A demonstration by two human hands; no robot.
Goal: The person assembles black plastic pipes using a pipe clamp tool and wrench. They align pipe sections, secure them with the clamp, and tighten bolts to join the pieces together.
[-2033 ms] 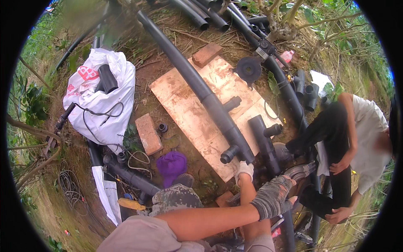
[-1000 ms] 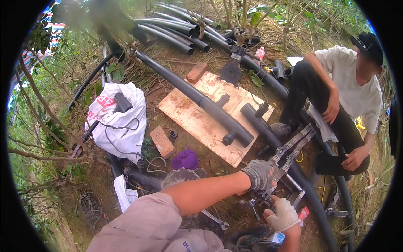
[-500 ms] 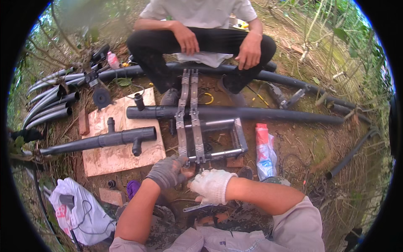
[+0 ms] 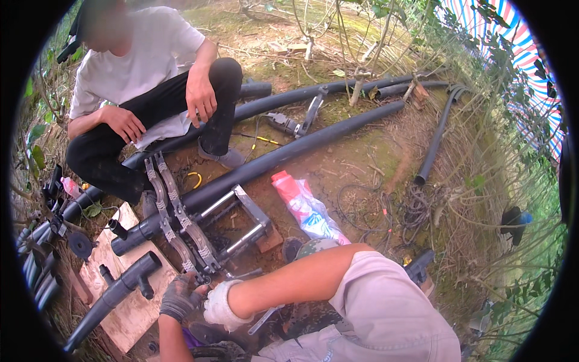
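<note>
My left hand (image 4: 180, 298), in a grey glove, is at the near end of a jointed metal clamp (image 4: 192, 232) laid across a long black pipe (image 4: 259, 168). Its fingers are curled there, but what they grip is hidden. Close beside it is my right hand (image 4: 222, 306), in a white glove; its fingers are turned away and hidden. A thin metal bar (image 4: 244, 275) sticks out just beyond this hand. Below my right forearm a wrench (image 4: 264, 320) lies apart from the glove. A metal frame with two bright rods (image 4: 241, 238) extends right from the clamp.
A seated person (image 4: 139, 78) faces me at the far left, hands on knees. A board (image 4: 129, 320) lies at left under a black pipe with branch stubs (image 4: 120, 298). Right of the frame is a red-and-white plastic bag (image 4: 307, 208). Another pipe clamp (image 4: 295, 123) lies beyond.
The whole view has swung to the right and tilted, so the clamp and person now appear further left. My right hand has drawn closer to my left, away from the wrench.
</note>
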